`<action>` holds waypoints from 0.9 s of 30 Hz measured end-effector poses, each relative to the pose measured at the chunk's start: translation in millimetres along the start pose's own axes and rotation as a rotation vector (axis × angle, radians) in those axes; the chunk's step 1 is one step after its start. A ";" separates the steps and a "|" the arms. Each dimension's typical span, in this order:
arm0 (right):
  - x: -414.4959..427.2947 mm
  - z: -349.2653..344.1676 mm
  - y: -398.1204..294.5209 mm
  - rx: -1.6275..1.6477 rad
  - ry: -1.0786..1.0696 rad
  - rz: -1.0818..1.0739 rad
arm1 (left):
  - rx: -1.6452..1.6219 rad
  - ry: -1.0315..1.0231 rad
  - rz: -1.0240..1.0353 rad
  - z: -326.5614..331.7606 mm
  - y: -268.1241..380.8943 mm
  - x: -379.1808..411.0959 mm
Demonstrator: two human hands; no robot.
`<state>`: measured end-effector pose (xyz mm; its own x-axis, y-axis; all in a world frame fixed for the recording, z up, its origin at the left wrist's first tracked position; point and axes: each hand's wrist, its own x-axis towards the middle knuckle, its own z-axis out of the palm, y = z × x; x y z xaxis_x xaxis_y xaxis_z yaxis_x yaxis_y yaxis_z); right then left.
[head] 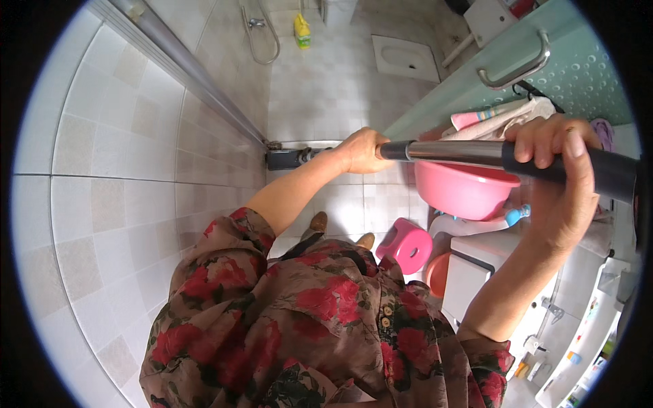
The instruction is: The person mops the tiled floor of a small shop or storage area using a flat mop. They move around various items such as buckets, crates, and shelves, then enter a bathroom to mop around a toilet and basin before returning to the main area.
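My left hand (366,151) grips a metal pole (454,153) at a dark sleeve in the middle of the view. Higher up the same pole, my right hand (561,153) is closed around the thick dark handle at the right. The pole runs from the right edge down to the left. Past my left forearm, a dark mop head (285,159) lies against the tiled wall by the doorway threshold; my forearm hides the link between it and the pole. A pink plastic basin (459,191) is below the pole, and towels (490,120) hang behind it.
A pink stool (405,246) stands near my feet, beside an orange basin (438,275) and a white cabinet (469,280). A green glass door (510,56) with a metal handle is at the upper right. Beyond the threshold are a squat toilet (405,57) and a yellow bottle (302,33).
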<state>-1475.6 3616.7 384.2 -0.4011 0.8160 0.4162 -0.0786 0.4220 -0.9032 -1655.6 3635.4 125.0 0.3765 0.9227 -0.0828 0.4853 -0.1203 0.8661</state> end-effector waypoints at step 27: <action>-0.6 17.9 -53.1 -0.104 -0.042 -0.050 | -0.184 0.604 0.148 -11.2 28.9 7.4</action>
<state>-1487.5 3586.7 430.0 -0.4371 0.7765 0.4539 -0.0054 0.5023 -0.8647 -1647.6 3642.9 154.9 -0.1076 0.9512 0.2892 0.2993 -0.2464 0.9218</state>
